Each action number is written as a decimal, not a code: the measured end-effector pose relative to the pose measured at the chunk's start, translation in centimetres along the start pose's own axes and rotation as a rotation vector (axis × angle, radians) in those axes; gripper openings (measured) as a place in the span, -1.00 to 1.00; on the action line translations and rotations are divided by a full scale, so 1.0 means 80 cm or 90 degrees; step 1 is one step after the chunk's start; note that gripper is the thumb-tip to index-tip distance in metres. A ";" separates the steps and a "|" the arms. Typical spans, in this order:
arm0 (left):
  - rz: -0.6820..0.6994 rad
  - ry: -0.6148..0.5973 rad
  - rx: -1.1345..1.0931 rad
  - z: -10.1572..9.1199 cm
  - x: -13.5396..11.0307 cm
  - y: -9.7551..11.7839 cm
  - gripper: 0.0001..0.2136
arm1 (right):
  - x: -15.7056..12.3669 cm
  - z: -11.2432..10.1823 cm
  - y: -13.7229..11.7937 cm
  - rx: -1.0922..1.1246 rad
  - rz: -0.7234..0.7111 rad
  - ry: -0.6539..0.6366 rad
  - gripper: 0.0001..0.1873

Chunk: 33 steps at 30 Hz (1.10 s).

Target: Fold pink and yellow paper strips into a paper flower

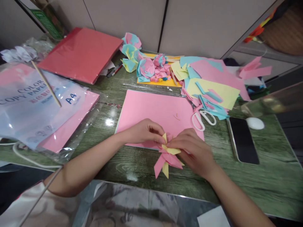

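A pink and yellow paper flower [168,157] with pointed petals is held between my two hands, over the near edge of a pink paper sheet [151,110]. My left hand [148,132] pinches the flower's upper part between thumb and fingers, by a yellow petal. On the other side, my right hand [195,151] has its fingers closed on the flower's right part; some fingertips are hidden behind the petals. White-handled scissors [201,119] lie just beyond my right hand, their blades partly among paper scraps.
Folded paper flowers [146,67] and coloured offcuts [213,88] lie along the back. A phone [243,140] and a white mouse-like object [255,123] rest at right. At left are a bagged pack of copy paper [47,104], a wooden stick [46,83] and a red paper stack [82,53].
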State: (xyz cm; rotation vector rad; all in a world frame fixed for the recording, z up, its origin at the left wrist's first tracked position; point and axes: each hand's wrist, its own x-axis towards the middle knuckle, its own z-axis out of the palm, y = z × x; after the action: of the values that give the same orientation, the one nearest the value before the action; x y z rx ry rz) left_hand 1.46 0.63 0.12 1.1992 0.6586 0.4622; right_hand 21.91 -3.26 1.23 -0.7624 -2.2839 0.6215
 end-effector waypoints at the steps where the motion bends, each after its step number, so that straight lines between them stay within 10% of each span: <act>1: -0.003 -0.007 -0.003 -0.001 0.000 0.000 -0.97 | 0.000 0.001 0.000 0.001 0.005 -0.003 -0.77; 21: 0.100 0.020 0.053 0.010 -0.010 0.014 -0.94 | -0.010 0.009 -0.004 -0.098 -0.095 0.171 -0.82; 33: 0.167 0.085 0.171 0.016 -0.017 0.013 -0.90 | -0.004 0.010 0.001 -0.060 -0.054 0.141 -0.73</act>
State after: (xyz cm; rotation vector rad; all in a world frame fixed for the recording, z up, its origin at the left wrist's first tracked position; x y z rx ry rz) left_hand 1.34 -0.81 1.69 1.5282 0.6958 0.6941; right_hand 21.60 -3.59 0.52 -0.7359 -2.1408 0.3725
